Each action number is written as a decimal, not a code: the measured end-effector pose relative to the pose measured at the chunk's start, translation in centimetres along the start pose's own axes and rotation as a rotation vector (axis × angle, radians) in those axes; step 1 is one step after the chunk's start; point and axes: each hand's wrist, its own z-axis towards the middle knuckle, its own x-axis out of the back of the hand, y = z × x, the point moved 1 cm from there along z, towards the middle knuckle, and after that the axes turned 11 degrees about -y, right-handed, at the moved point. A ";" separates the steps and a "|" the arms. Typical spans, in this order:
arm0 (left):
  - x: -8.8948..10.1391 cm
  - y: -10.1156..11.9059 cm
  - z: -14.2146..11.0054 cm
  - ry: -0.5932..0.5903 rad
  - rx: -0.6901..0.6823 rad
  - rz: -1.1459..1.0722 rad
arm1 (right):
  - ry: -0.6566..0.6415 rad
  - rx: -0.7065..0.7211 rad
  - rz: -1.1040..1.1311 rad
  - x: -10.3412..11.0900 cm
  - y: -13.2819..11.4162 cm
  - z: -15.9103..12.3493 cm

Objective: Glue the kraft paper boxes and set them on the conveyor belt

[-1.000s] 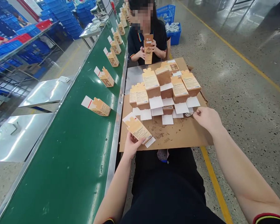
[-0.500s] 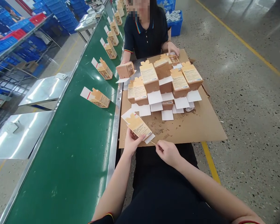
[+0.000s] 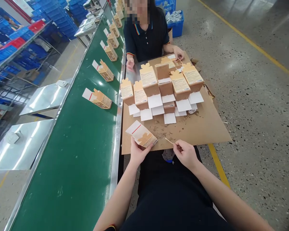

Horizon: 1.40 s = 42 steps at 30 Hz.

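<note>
My left hand (image 3: 139, 153) is closed around a small printed carton (image 3: 144, 136), which is tilted with its white flap and red strip toward the upper left. Between the fingertips of my right hand (image 3: 185, 154) is a thin cotton swab (image 3: 169, 141), its tip pointing left, apart from the carton. Both hands are over the near edge of a cardboard sheet (image 3: 202, 128). Just beyond them several tan cartons (image 3: 149, 78) lie stacked with white flaps hanging toward me.
To the left runs a green conveyor belt (image 3: 82, 150) with a metal edge, carrying a row of open cartons (image 3: 101, 98). Across the sheet sits a co-worker (image 3: 145, 41), one hand (image 3: 178, 53) at the stack's far side. Blue crates (image 3: 175, 24) stand behind.
The swab in my right hand has moved right, away from the carton's end. My left hand has turned the carton. The co-worker has let go of a carton, now at the stack's left.
</note>
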 end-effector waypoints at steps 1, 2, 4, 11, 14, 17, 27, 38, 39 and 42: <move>0.0 0.0 -0.2 0.002 -0.005 0.041 | 0.009 -0.007 0.012 0.1 0.0 -0.2; 0.0 0.0 -0.4 -0.001 -0.007 0.080 | 0.018 -0.011 0.023 0.2 0.0 -0.4; 0.1 0.0 -0.6 -0.011 -0.002 0.135 | 0.036 -0.018 0.038 0.5 -0.1 -0.7; -0.7 -0.4 -0.5 -0.007 0.028 0.142 | 0.016 -0.086 0.064 1.0 -0.7 -0.9; 0.5 -0.5 0.0 0.063 0.000 0.088 | 0.033 -0.069 0.076 1.3 -0.9 -0.5; 5.4 -0.6 1.1 0.285 -0.046 0.034 | 0.087 -0.061 0.065 2.1 -0.7 -0.1; 20.1 -0.9 4.4 0.618 0.147 0.062 | 0.052 -0.008 0.075 2.8 -0.2 2.4; 12.4 -0.4 5.4 0.572 -0.293 0.106 | 0.297 -0.219 -0.125 9.1 2.2 -1.6; 11.7 1.0 7.9 0.514 -0.262 0.065 | 0.303 -0.223 -0.121 9.2 2.2 -1.6; 10.1 5.3 16.0 0.405 -0.123 -0.018 | 0.323 -0.224 -0.108 8.9 1.8 -1.3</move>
